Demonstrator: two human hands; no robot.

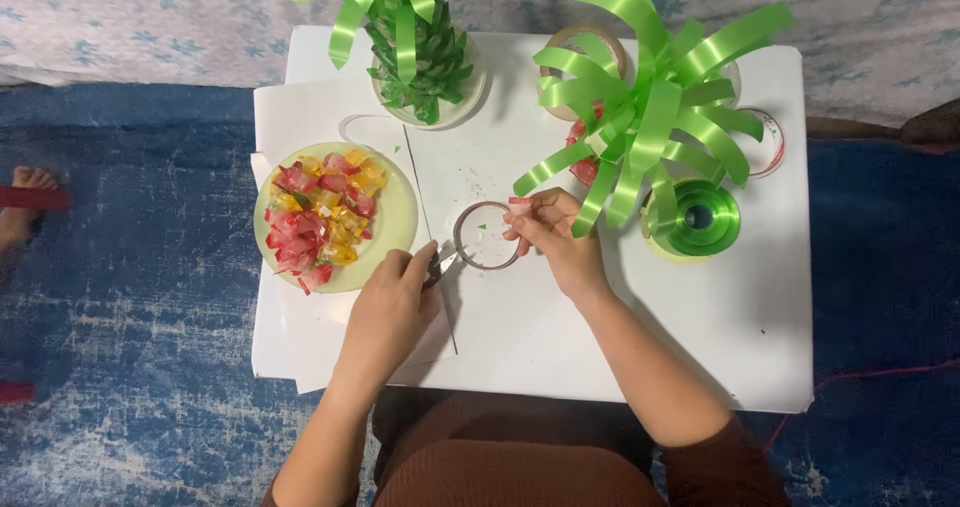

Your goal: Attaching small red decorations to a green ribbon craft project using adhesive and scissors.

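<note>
Nearest the person, the left hand (392,302) rests on the white bench (560,347) toward its near left part, fingers curled down over a small tool (442,264) with a metal tip that pokes out beside the thumb; its grip is pressed together on that tool, though what kind of tool it is cannot be told. Just beyond, the right hand (556,235) is raised a little over the middle of the bench, its fingertips pinching a small pink-and-white wrapped piece (520,206). Between the two hands lies a clear tape ring (487,236), flat on the bench and touching the right hand's fingers.

Left of the hands, near the left edge, a pale green plate (400,222) holds a heap of red, pink and yellow wrapped pieces (322,217). Right of the right hand sits a spool of shiny green ribbon (702,219), toward the right edge. Above it spreads a large burst of green ribbon loops (655,107), partly hiding red items beneath. At the far left corner stands a cone covered in green ribbon leaves (418,52) on a round white base.
</note>
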